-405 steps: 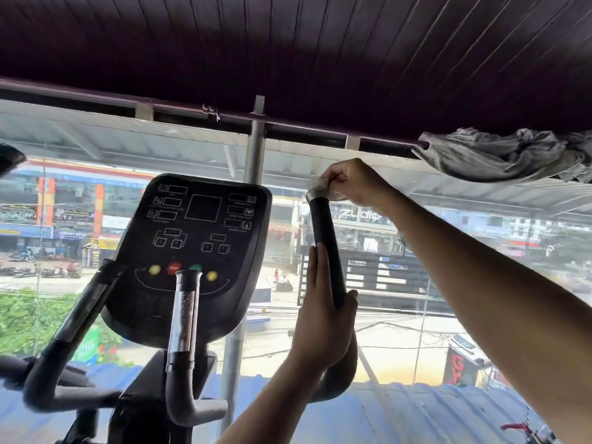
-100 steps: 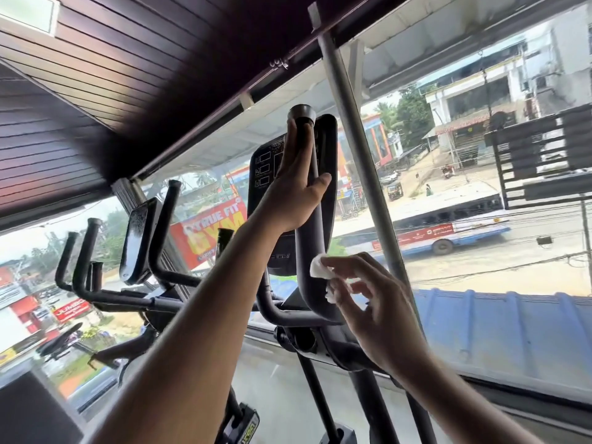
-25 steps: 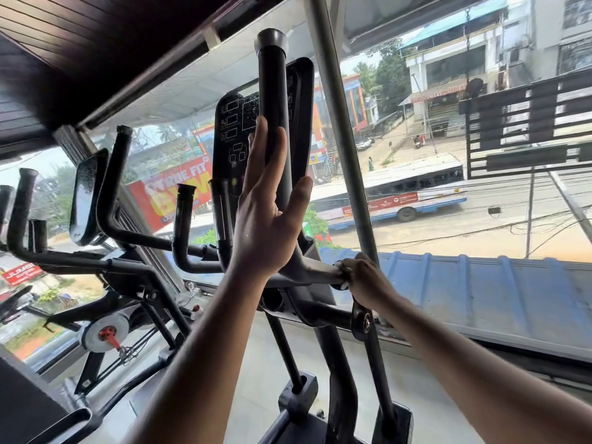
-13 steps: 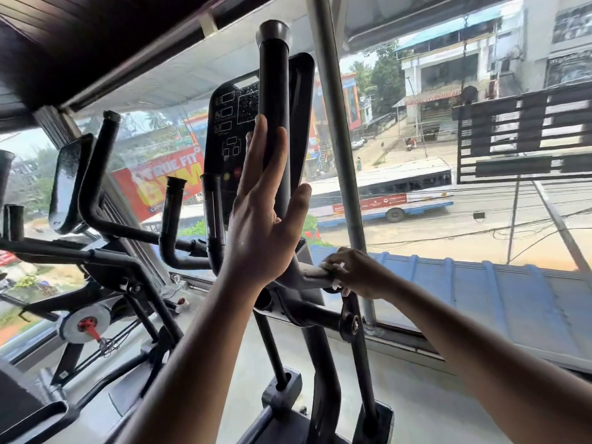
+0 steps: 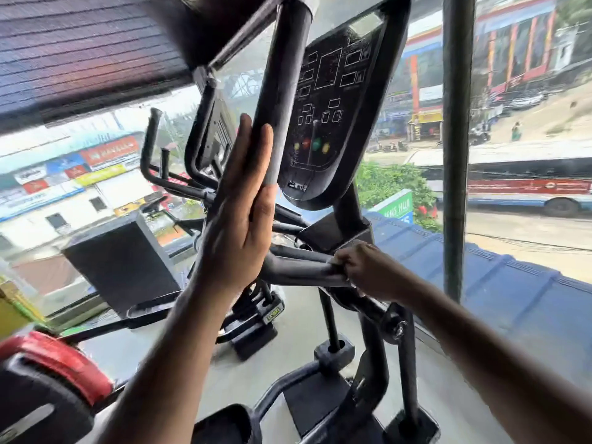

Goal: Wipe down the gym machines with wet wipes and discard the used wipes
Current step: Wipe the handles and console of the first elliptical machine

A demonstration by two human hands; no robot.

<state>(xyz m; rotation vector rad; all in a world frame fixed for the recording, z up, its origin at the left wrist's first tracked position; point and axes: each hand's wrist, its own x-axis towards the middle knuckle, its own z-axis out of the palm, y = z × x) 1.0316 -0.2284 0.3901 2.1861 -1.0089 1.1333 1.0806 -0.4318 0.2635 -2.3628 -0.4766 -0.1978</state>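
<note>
Left hand point(image 5: 237, 225) flat, fingers straight against upright handlebar point(image 5: 282, 100); right hand point(image 5: 368, 272) clamped round lower bar point(image 5: 301, 270)

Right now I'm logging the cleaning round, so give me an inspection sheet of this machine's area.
Surface: grey floor under the machines.
Job's things: elliptical's upright handlebar; console; lower bar; wipe not clearly seen.
Clutter: black box; red-and-black part.
Hands: left hand flat against the upright handlebar, fingers straight; right hand grips the lower bar.
Cables: nothing seen.
Surroundings: more machines at left, window pillar, bus outside.
</note>
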